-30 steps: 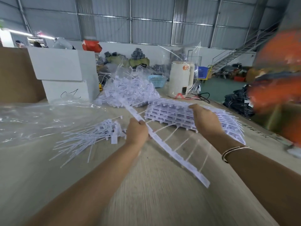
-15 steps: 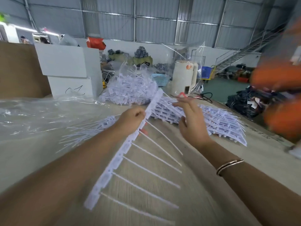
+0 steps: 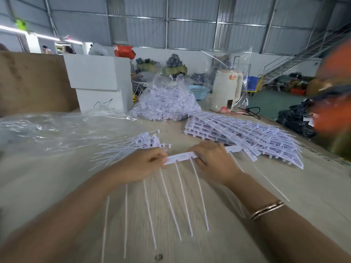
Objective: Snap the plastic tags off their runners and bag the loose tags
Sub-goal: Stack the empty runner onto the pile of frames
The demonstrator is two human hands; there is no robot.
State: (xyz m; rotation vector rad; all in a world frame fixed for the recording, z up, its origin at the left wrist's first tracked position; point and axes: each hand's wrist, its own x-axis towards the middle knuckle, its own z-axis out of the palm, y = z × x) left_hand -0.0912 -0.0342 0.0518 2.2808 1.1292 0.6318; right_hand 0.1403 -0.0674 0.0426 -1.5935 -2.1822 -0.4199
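near: bare table (image 3: pixel 218 243), open
left: loose tags (image 3: pixel 131 147), plastic bag (image 3: pixel 57 128) in way
right: runner stack (image 3: pixel 247 137) blocks
far: bagged tags (image 3: pixel 165 103), kettle (image 3: pixel 226 90)

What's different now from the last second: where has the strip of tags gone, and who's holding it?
The tag strip has swung from a diagonal, raised slant to lying crosswise, low over the table, stems pointing toward the person. The left hand has kept its grip; the right hand, earlier at the runner stack, now grips the strip too. The loose pile and bagged tags stayed put.
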